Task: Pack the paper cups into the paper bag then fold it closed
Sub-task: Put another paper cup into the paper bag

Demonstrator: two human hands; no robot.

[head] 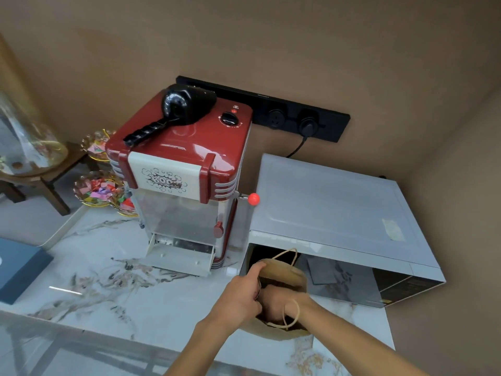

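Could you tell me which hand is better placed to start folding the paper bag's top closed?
Probably the left hand: it already grips the paper bag rim from outside. The right hand is down inside the bag and must come out first.

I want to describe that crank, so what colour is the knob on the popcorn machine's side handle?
Bright red. The knob shows best in the head view, sticking out from the popcorn machine.

Popcorn machine (179, 169) crowding the bag's left, microwave (333, 210) close behind, open marble counter (116, 291) leftward
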